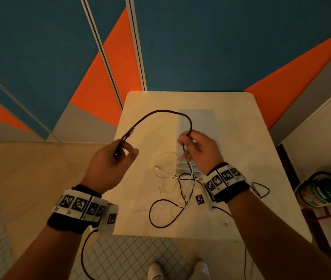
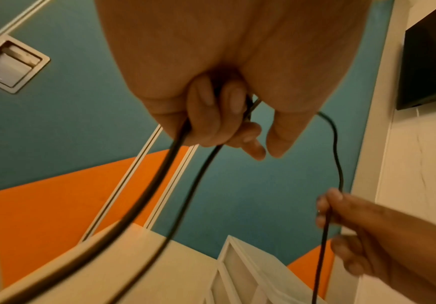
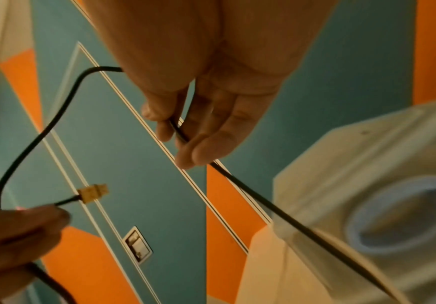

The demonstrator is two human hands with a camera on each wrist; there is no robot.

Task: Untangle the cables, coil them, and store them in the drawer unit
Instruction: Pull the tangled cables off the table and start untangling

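Observation:
A black cable (image 1: 160, 112) arcs in the air between both hands above the table. My left hand (image 1: 118, 153) grips a folded end of it, fingers curled round two strands (image 2: 180, 164); its connector plug (image 3: 93, 193) sticks out past the hand. My right hand (image 1: 189, 142) pinches the cable (image 3: 178, 129) between thumb and fingers; from there it drops to the table. More black cable (image 1: 154, 217) and a thin white cable (image 1: 166, 174) lie tangled on the table. The clear plastic drawer unit (image 1: 199, 126) stands just behind my right hand.
The white table (image 1: 241, 122) is small and stands against blue and orange wall panels (image 1: 191, 47). A marker tag (image 1: 199, 199) lies on the table. A green round container (image 1: 320, 194) sits on the floor at the right. Black cable hangs off the table's front edge.

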